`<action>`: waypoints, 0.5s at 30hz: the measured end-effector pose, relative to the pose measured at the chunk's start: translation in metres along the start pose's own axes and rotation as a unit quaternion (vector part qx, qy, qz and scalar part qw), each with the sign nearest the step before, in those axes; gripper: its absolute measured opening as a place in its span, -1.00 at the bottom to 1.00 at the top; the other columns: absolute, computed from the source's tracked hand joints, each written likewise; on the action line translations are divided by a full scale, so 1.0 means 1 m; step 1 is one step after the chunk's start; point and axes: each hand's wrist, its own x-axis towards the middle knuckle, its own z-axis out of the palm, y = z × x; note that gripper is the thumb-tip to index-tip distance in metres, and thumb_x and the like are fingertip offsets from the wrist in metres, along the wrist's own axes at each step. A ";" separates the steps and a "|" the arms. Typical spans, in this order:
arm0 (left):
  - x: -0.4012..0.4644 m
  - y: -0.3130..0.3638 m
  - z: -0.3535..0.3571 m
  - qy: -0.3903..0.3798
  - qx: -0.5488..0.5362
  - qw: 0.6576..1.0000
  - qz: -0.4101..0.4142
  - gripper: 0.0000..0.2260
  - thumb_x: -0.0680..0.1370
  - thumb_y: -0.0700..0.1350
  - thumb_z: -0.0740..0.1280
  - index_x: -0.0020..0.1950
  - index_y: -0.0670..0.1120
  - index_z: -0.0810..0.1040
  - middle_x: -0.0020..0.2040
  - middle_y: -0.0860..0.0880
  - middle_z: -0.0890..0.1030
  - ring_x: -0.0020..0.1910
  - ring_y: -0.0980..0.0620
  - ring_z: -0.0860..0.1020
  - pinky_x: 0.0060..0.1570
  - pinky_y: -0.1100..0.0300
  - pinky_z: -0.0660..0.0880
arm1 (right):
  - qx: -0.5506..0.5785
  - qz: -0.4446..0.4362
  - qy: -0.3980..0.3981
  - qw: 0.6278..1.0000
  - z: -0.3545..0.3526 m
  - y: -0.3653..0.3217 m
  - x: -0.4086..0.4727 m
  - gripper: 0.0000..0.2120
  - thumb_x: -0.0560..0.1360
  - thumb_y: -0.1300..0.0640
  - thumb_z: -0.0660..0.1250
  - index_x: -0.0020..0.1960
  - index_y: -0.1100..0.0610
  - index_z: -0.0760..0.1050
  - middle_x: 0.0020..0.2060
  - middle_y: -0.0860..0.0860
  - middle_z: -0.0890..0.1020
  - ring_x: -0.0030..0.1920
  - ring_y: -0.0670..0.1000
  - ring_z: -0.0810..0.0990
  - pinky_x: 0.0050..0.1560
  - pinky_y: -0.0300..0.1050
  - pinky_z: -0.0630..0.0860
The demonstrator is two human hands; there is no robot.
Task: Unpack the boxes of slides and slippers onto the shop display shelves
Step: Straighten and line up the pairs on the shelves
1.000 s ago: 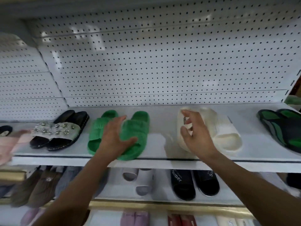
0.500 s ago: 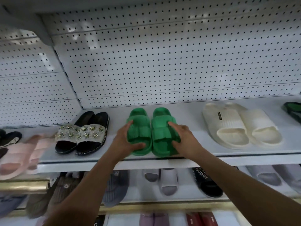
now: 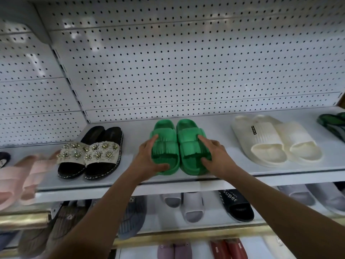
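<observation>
A pair of green slides sits side by side on the white display shelf (image 3: 233, 172), toes toward me. My left hand (image 3: 147, 161) grips the left green slide (image 3: 165, 146), fingers over its outer side and thumb under the front edge. My right hand (image 3: 216, 156) grips the right green slide (image 3: 188, 144) the same way from the other side. Both slides rest on the shelf and touch each other.
Black slides with jewelled cream straps (image 3: 91, 152) stand left of the green pair, pink slides (image 3: 16, 176) further left. A cream pair (image 3: 274, 141) stands to the right, a dark green pair (image 3: 334, 126) at the far right. Perforated back panel (image 3: 186, 62) behind. Lower shelves hold several more pairs.
My right hand left the cream slides and came onto the right green slide. Both hands have squared the green pair together, now straight on the shelf.
</observation>
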 end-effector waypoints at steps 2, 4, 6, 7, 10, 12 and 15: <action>-0.001 -0.001 0.000 -0.003 0.000 1.000 0.004 0.02 0.31 -0.07 0.62 0.59 0.11 0.05 0.51 -0.09 0.17 0.46 -0.12 0.26 0.47 -0.12 0.26 | -0.018 0.000 0.006 1.000 0.001 -0.003 0.001 -0.29 0.52 0.22 0.25 0.55 -0.10 0.02 0.39 0.14 0.28 0.34 0.18 0.24 0.32 0.08 0.32; -0.002 -0.001 -0.001 -0.006 -0.001 1.000 0.002 0.02 0.32 -0.07 0.62 0.59 0.11 0.05 0.52 -0.08 0.16 0.46 -0.11 0.25 0.48 -0.10 0.24 | -0.023 0.001 0.004 1.000 0.002 -0.004 0.002 -0.28 0.51 0.22 0.25 0.56 -0.09 0.02 0.39 0.14 0.28 0.34 0.18 0.24 0.31 0.08 0.33; -0.003 0.000 0.000 -0.006 -0.003 1.000 0.001 0.01 0.32 -0.08 0.61 0.59 0.11 0.04 0.52 -0.08 0.15 0.46 -0.10 0.25 0.48 -0.08 0.24 | -0.027 0.003 0.000 1.000 0.002 -0.004 0.002 -0.28 0.51 0.22 0.25 0.56 -0.08 0.01 0.39 0.14 0.28 0.34 0.18 0.24 0.30 0.09 0.34; -0.004 0.001 0.000 -0.006 -0.003 1.000 0.001 0.00 0.33 -0.08 0.61 0.59 0.12 0.04 0.52 -0.08 0.15 0.46 -0.10 0.24 0.49 -0.07 0.23 | -0.029 0.002 -0.001 1.000 0.002 -0.005 0.002 -0.28 0.51 0.22 0.25 0.56 -0.08 0.01 0.39 0.15 0.28 0.34 0.18 0.24 0.30 0.10 0.34; -0.004 0.001 -0.001 -0.007 0.001 1.000 -0.006 0.00 0.32 -0.07 0.61 0.59 0.10 0.05 0.51 -0.09 0.15 0.46 -0.11 0.24 0.49 -0.08 0.22 | -0.034 -0.005 -0.005 0.999 0.002 -0.005 0.002 -0.29 0.53 0.21 0.24 0.56 -0.07 -0.01 0.39 0.16 0.27 0.34 0.20 0.25 0.31 0.12 0.33; -0.003 0.000 -0.002 -0.001 0.008 1.000 -0.015 0.01 0.29 0.01 0.61 0.59 0.09 0.07 0.51 -0.11 0.16 0.47 -0.13 0.23 0.48 -0.12 0.23 | -0.014 -0.001 -0.024 1.000 0.001 -0.003 0.004 -0.31 0.55 0.17 0.23 0.56 -0.09 -0.03 0.42 0.16 0.24 0.36 0.22 0.25 0.37 0.14 0.29; -0.002 0.010 -0.003 0.053 0.011 0.998 -0.028 -0.06 0.28 0.16 0.53 0.57 0.06 0.16 0.52 -0.11 0.18 0.49 -0.16 0.19 0.47 -0.19 0.23 | 0.045 0.014 -0.024 0.999 -0.005 0.002 0.001 -0.36 0.58 0.08 0.21 0.55 -0.12 -0.03 0.43 0.13 0.24 0.40 0.19 0.22 0.41 0.12 0.22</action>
